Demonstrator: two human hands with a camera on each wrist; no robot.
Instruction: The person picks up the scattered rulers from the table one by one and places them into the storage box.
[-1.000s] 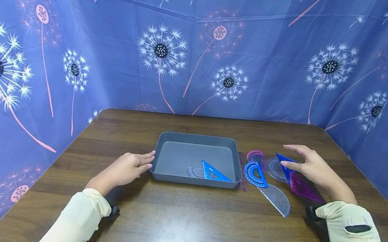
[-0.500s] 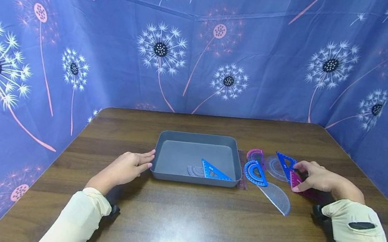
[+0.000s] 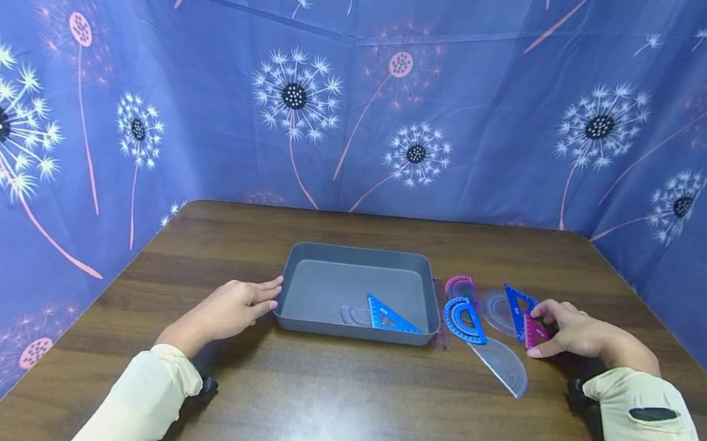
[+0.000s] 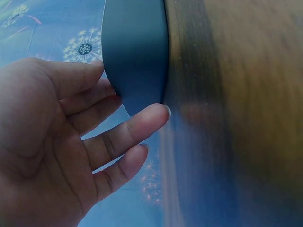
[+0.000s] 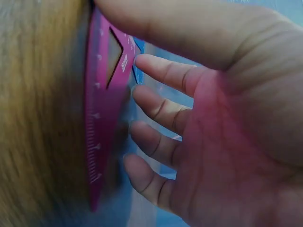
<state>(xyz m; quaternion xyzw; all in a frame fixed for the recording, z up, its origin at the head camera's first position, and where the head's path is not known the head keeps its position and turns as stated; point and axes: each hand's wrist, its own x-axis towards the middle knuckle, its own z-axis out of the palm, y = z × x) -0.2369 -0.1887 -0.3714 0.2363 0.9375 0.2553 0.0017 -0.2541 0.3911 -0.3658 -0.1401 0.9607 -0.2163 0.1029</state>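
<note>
My left hand (image 3: 232, 309) rests its fairly straight fingertips against the left wall of the grey tray (image 3: 312, 325); the left wrist view shows them touching the tray wall (image 4: 135, 47). Inside the tray lie a blue set square (image 3: 389, 317) and a clear protractor (image 3: 353, 316). At the right, my right hand (image 3: 581, 337) holds a pink set square (image 3: 533, 333) between thumb and fingertips. The right wrist view shows this pink set square (image 5: 102, 118) close over the wood, its long tip free. Another blue set square (image 3: 517, 304) lies right beside it.
Between tray and right hand lie a blue protractor (image 3: 464, 322), a pink protractor (image 3: 461, 287), a large clear protractor (image 3: 503, 366) and a round-edged clear one (image 3: 495, 310). A pinkish clear strip (image 3: 441, 331) lies against the tray's right side. Patterned cloth (image 3: 357, 100) hangs behind the table.
My right hand has come down from above the set squares and now pinches the pink one. The left hand and tray have kept their places.
</note>
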